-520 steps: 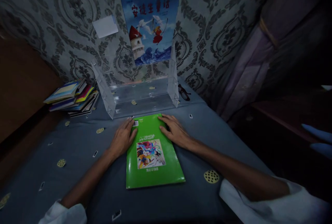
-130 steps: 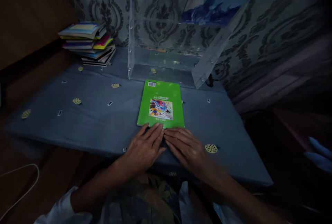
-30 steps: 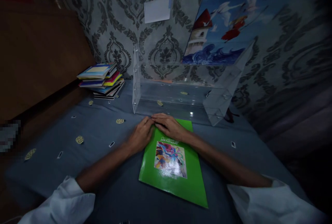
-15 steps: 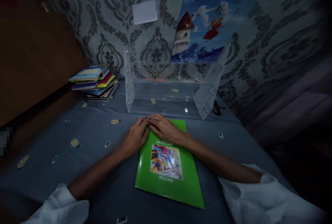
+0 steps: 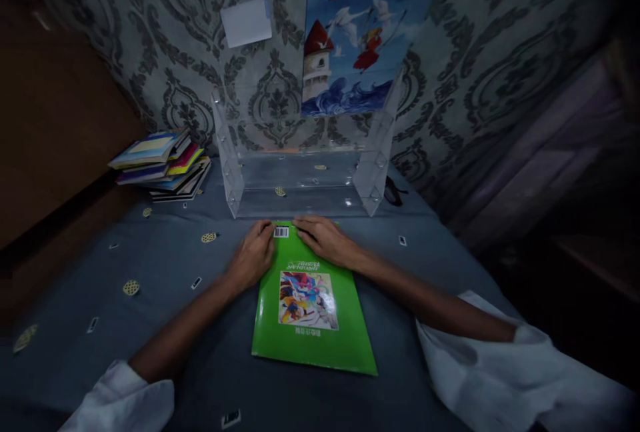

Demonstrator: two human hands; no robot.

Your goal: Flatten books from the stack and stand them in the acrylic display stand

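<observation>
Book (image 5: pixel 309 345) under extended right fingers (image 5: pixel 306 227), left fingers (image 5: pixel 262 227) bent at its edge, their grip unclear

Single head-worn view, looking forward and down, close above the table (image 5: pixel 165 262), facing a patterned wall (image 5: pixel 450 72)

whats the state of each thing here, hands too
green book: closed, lying flat
left hand: at the book's far left corner, grip unclear
right hand: palm down over the book's far end
book stack: uneven, books closed
clear rack: standing upright
dark glasses: lying beside the rack, folded or open unclear
</observation>
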